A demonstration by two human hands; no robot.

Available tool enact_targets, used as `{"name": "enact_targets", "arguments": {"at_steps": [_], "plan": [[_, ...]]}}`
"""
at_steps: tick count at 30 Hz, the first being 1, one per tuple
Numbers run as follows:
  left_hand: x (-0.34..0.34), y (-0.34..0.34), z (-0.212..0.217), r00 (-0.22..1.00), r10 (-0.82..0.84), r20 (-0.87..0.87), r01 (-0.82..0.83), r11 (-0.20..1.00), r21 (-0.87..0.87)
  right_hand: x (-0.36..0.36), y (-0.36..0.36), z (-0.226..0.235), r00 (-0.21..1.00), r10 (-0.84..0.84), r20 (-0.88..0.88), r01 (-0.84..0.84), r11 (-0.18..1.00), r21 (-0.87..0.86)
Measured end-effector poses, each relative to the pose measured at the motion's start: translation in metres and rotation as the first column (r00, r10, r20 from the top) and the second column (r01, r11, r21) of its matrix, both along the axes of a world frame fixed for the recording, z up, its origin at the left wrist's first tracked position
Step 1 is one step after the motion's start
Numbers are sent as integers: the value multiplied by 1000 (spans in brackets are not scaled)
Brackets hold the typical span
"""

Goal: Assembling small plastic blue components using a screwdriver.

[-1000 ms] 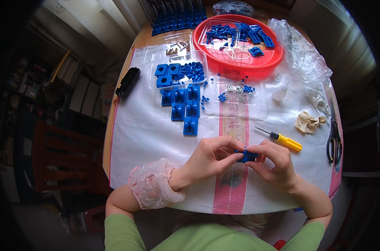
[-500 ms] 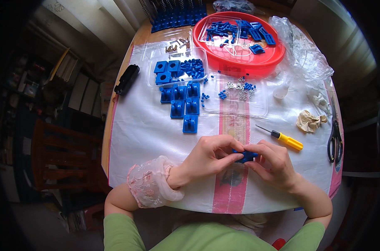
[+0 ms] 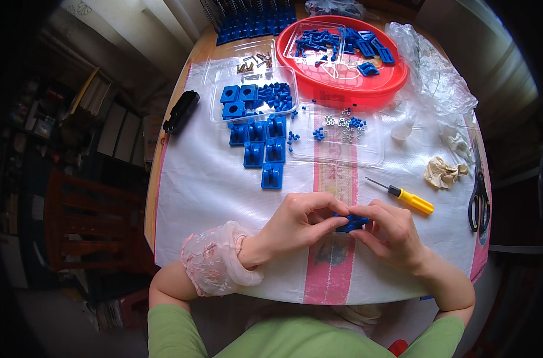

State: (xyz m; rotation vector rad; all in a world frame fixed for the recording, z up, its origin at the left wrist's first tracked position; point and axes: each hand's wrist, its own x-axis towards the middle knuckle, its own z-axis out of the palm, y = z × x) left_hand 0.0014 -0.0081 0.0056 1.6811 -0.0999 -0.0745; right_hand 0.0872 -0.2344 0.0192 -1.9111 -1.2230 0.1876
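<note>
Close to the table's near edge, a small blue plastic part (image 3: 353, 223) is pinched between both hands; my fingers cover much of it. My left hand (image 3: 310, 219) grips its left side with thumb and fingertips. On its right side, my right hand (image 3: 389, 231) closes thumb and fingers around it. A yellow-handled screwdriver (image 3: 413, 201) lies just beyond my right hand. Several blue square-based parts (image 3: 272, 176) stand grouped to the left, beyond my left hand. Small blue pegs and white nuts (image 3: 346, 126) are scattered on a clear plastic lid (image 3: 373, 154).
A clear tray (image 3: 216, 113) holds blue pieces, with screws (image 3: 253, 63) behind it. A red basin (image 3: 376, 90) of blue parts stands at the back. Rightward lie plastic wrap (image 3: 432, 71), crumpled paper (image 3: 444, 173) and black scissors (image 3: 479, 203). A black case (image 3: 182, 113) sits far left.
Almost nothing differs. Both hands keep hold of the blue part in the same place, with only a very slight shift of the fingers.
</note>
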Motion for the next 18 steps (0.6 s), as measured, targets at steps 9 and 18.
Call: {"name": "enact_targets", "arguments": {"at_steps": [9, 18], "plan": [[1, 2, -4, 994, -19, -106, 8, 995, -99, -2, 0, 2, 995, -66, 77, 60, 995, 76], [0, -2, 2, 987, 22, -158, -53, 979, -197, -2, -5, 3, 966, -95, 240, 73, 992, 103]]}}
